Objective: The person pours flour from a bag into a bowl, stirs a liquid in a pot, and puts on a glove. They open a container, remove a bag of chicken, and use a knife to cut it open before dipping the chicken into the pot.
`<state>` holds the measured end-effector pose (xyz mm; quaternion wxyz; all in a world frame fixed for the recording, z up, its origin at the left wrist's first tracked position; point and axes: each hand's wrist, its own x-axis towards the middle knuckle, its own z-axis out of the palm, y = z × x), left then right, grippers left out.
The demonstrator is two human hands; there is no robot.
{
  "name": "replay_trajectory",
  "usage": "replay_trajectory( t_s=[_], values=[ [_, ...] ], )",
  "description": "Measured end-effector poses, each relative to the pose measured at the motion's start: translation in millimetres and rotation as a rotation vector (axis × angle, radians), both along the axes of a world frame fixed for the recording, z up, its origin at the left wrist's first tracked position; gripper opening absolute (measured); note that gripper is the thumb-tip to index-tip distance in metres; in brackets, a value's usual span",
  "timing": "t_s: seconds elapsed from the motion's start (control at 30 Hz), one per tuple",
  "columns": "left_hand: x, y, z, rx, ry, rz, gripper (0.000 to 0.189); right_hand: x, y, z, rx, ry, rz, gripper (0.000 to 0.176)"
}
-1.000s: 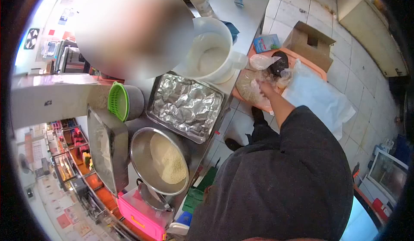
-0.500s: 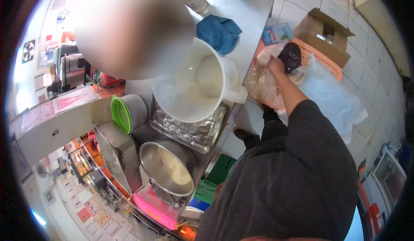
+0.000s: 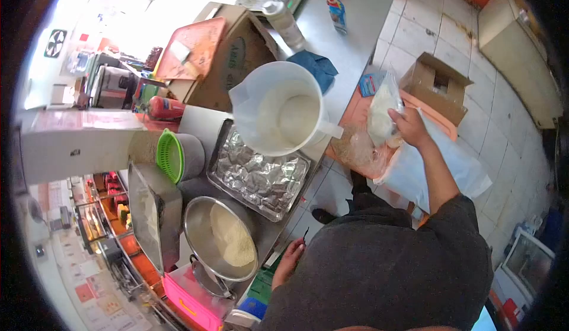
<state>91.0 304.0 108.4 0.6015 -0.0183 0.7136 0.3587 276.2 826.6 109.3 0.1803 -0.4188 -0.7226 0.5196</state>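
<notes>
My right hand (image 3: pixel 409 126) is closed on the edge of a clear plastic bag (image 3: pixel 385 109) with pale, whitish contents, held above an orange surface (image 3: pixel 351 110). Below it lies another crumpled clear bag (image 3: pixel 363 150). By my body, my left hand (image 3: pixel 288 261) has bent fingers, with a thin dark strip (image 3: pixel 306 234) sticking out of them. On the steel table, a large translucent pitcher (image 3: pixel 275 109) holds some pale matter at its bottom. A steel bowl (image 3: pixel 204 236) of pale yellow powder (image 3: pixel 234 239) stands nearer my left hand.
A foil-lined tray (image 3: pixel 255 177) sits beside the pitcher. Around it are a green basket (image 3: pixel 170 156), a cardboard box (image 3: pixel 246 49), a bottle (image 3: pixel 284 24) and a blue cloth (image 3: pixel 317 70). An open carton (image 3: pixel 435 88) and a light blue plastic sheet (image 3: pixel 438 159) lie to the right.
My right hand has lifted the whitish bag and moved right. The dark item beside it is out of sight. My left hand has come into fuller view. A blurred patch no longer covers the box.
</notes>
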Motion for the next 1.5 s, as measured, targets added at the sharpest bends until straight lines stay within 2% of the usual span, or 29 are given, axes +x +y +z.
replay_trajectory(
  t_s=[0.07,0.13,0.23,0.3,0.33,0.4,0.47,0.53,0.57,0.6,0.67,0.7,0.77,0.8,0.83,0.9,0.97,1.07,1.17,1.2,1.3,1.5],
  values=[
    [-7,25,56,0.210,-0.121,0.062,0.046,6,-20,96,-0.034,0.102,0.086,0.036],
    [-15,18,85,0.433,-0.197,0.060,0.047,13,-47,169,-0.030,0.179,0.142,0.029],
    [-32,-10,115,0.508,0.010,-0.201,0.047,20,-94,233,0.000,0.345,0.183,0.021],
    [-38,-28,141,0.536,0.172,-0.241,0.047,10,-134,263,0.001,0.541,0.178,0.018],
    [-43,-39,146,0.571,0.274,-0.283,0.048,9,-133,274,-0.026,0.527,0.513,0.018],
    [-51,-52,164,0.673,0.479,-0.352,0.051,-15,-192,293,-0.002,0.600,0.264,0.020],
    [-57,-60,173,0.750,0.419,-0.266,0.053,-34,-240,307,-0.054,0.592,0.149,0.026],
    [-68,-66,159,0.897,0.359,-0.208,0.062,-53,-270,307,0.029,0.537,0.306,0.024],
    [-72,-67,154,0.962,0.370,-0.175,0.073,-68,-279,307,0.073,0.514,0.397,0.023],
    [-74,-71,151,1.024,0.389,-0.136,0.084,-89,-281,300,0.121,0.564,0.669,0.020],
    [-71,-86,147,1.042,0.554,-0.014,0.097,-135,-299,296,-0.025,0.556,1.011,0.019],
    [-71,-100,148,1.043,0.548,0.032,0.099,-153,-315,294,-0.104,0.538,1.161,0.018],
    [-72,-130,149,1.059,0.531,0.095,0.103,-190,-362,289,-0.099,0.475,1.064,0.021],
    [-67,-146,150,1.115,0.515,0.259,0.102,-214,-388,294,-0.094,0.399,1.011,0.021],
    [-63,-158,145,1.091,0.496,0.328,0.098,-237,-415,298,-0.087,0.326,0.950,0.022],
    [-55,-179,125,1.043,0.453,0.458,0.091,-277,-480,311,-0.114,0.228,1.024,0.023],
    [-50,-196,107,0.979,0.435,0.469,0.083,-326,-518,304,-0.153,0.063,1.408,0.022],
    [-43,-220,80,0.965,0.318,0.554,0.077,-356,-586,282,-0.204,-0.014,1.570,0.022],
    [-42,-233,45,1.007,0.287,0.733,0.074,-375,-629,250,-0.319,-0.071,1.522,0.022],
    [-41,-238,46,1.023,0.291,0.801,0.072,-384,-643,241,-0.417,-0.008,1.595,0.022],
    [-42,-261,53,1.078,0.376,0.917,0.071,-397,-678,225,-0.546,-0.015,1.483,0.022],
    [-38,-267,45,1.139,0.310,1.138,0.069,-428,-712,197,-0.588,-0.135,1.532,0.017]
  ],
)
